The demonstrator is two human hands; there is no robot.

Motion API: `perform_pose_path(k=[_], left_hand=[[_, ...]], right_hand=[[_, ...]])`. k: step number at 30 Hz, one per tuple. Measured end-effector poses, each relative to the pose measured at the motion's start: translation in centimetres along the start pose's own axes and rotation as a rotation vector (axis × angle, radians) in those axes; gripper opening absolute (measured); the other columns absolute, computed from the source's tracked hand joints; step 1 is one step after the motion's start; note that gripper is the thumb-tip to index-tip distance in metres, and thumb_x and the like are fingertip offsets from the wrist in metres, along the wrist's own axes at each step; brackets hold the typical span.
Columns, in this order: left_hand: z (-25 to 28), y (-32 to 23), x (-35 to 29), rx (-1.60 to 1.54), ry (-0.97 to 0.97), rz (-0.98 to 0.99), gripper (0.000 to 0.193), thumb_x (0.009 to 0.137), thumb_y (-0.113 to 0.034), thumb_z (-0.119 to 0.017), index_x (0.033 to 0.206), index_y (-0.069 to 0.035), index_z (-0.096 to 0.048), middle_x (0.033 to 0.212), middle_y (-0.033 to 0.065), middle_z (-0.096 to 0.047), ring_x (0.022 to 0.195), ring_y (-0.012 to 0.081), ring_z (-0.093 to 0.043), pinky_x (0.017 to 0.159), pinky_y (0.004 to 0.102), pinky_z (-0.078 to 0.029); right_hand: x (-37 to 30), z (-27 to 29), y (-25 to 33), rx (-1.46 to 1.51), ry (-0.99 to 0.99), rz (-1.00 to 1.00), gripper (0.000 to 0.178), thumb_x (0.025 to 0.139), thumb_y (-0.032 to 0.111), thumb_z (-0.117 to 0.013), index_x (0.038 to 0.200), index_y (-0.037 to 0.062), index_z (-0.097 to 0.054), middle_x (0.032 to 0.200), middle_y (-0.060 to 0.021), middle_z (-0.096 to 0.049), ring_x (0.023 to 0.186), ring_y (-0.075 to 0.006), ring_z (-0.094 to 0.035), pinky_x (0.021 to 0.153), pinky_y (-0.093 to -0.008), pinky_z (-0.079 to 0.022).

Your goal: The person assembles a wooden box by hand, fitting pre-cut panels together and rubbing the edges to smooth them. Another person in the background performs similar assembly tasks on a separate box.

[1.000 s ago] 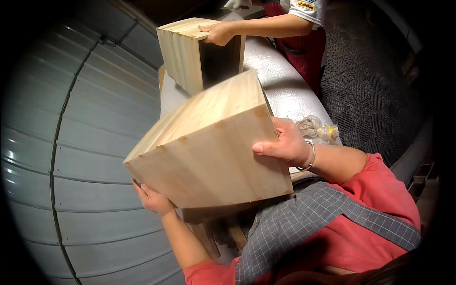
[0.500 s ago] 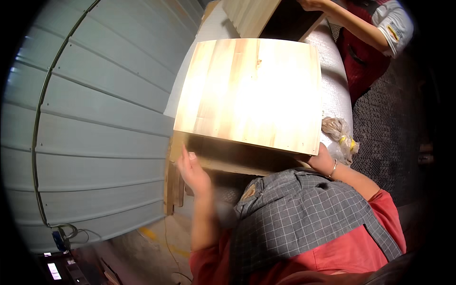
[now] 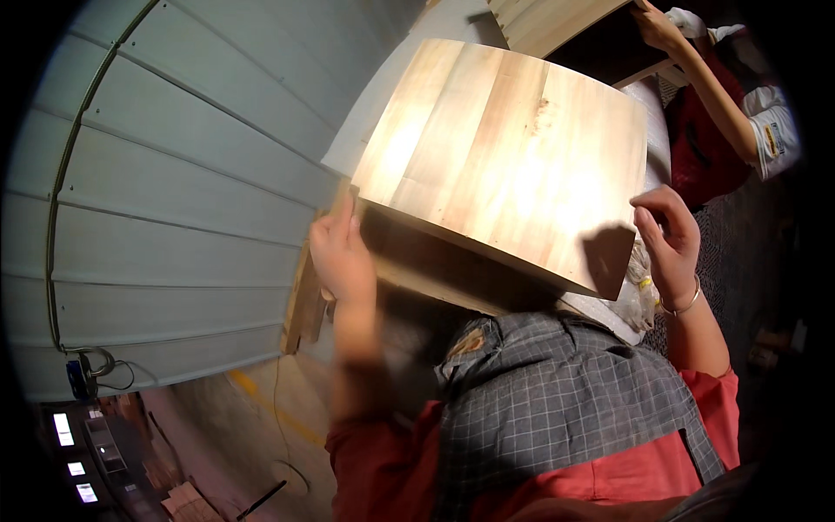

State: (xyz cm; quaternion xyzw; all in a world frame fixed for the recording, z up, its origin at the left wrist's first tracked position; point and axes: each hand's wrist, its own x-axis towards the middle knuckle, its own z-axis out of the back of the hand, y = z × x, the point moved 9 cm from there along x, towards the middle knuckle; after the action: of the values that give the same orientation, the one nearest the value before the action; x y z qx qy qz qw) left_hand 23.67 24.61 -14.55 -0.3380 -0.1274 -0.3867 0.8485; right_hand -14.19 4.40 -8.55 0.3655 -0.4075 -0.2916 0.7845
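Note:
A wooden box (image 3: 487, 148) of pale planks, its near side hollow and dark, stands tilted before me. My left hand (image 3: 342, 254), a little blurred, is at its near left corner, fingers stretched upward along the edge; whether they press on the wood I cannot tell. Beside the right edge of the box my right hand (image 3: 677, 244) is raised, thumb and forefinger bent together in a pinch. Anything between those fingertips is too small to make out. A dark shadow falls on the near right corner of the top.
White bubble wrap (image 3: 365, 130) lies under the box. A clear plastic bag (image 3: 639, 291) with a yellow tie sits at the right. At the far right a co-worker's hand (image 3: 658, 28) holds another wooden box (image 3: 557, 22). A ribbed metal wall (image 3: 174, 226) rises at left.
My right hand has left the near right corner of the box and risen beside it. My left hand has moved up to the left corner. The view has turned, and the box appears more slanted.

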Motion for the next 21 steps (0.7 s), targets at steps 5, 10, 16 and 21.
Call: perform_pose_path(k=[5,10,16,21], left_hand=[[0.0,-0.9,0.8,0.282,0.010,-0.193,0.041,0.087,-0.006,-0.071,0.121,-0.030,-0.072,0.092,0.0042,-0.058,0.085,0.0257,-0.058,0.075,0.0376,-0.050],[0.5,-0.9,0.4,0.304,0.092,-0.168,0.040,0.086,-0.008,-0.070,0.119,-0.031,-0.072,0.093,0.0034,-0.059,0.088,0.0272,-0.059,0.075,0.0398,-0.050],[1.5,0.4,2.5,0.101,0.271,0.121,0.032,0.095,-0.012,-0.060,0.123,-0.025,-0.070,0.102,0.0093,-0.063,0.095,0.0297,-0.062,0.084,0.0385,-0.051],[0.7,-0.9,2.0,0.119,0.242,-0.011,0.033,0.092,-0.008,-0.061,0.120,-0.022,-0.072,0.094,0.0091,-0.060,0.088,0.0287,-0.060,0.078,0.0389,-0.049]], right_hand=[[8.4,-8.3,0.5,0.316,0.069,-0.095,0.014,0.092,0.011,-0.069,0.101,-0.0008,-0.068,0.086,0.0010,-0.063,0.071,-0.0027,-0.050,0.063,-0.0192,-0.041],[13.4,-14.7,-1.2,0.278,0.024,-0.114,0.018,0.093,0.019,-0.066,0.102,0.0045,-0.071,0.084,0.0001,-0.067,0.070,-0.0070,-0.052,0.067,-0.0239,-0.047],[12.9,-17.1,-5.9,0.283,0.276,-0.333,0.022,0.096,0.018,-0.063,0.108,0.0012,-0.071,0.094,-0.0051,-0.071,0.086,-0.0117,-0.063,0.080,-0.0251,-0.051],[12.6,-16.6,-6.3,0.271,0.274,-0.287,0.020,0.097,0.019,-0.063,0.105,0.0020,-0.072,0.090,-0.0037,-0.071,0.082,-0.0110,-0.061,0.076,-0.0252,-0.050]])
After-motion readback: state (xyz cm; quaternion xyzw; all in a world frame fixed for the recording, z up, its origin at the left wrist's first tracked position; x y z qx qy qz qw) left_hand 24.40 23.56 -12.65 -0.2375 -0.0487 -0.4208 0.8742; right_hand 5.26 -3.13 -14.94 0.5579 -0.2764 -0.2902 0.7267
